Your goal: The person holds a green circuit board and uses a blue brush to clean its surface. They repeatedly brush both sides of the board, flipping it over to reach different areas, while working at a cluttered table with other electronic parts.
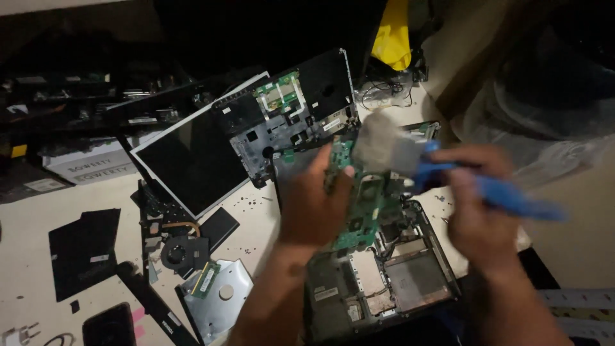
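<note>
Two hands work above an opened laptop base (410,282): the left hand (311,202) grips a green circuit board (359,211) upright, the right hand (477,214) clasps a blurred blue-handled brush (448,173) against it. Far left, a white rectangular box (90,163) sits on the table (25,224).

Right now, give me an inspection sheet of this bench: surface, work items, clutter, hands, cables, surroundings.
Surface: pale table, dimly lit, small screws scattered on it.
Work items: green circuit board held upright over an open laptop base; blue-handled brush, bristles blurred, at the board.
Clutter: detached screen panel, black laptop shell, cooling fan, silver bracket with a memory module, black cover plate.
Hands: left hand grips the board; right hand grips the brush.
Cables: thin black wires behind the shell.
Surroundings: white box, yellow bag, clear plastic sheeting.
</note>
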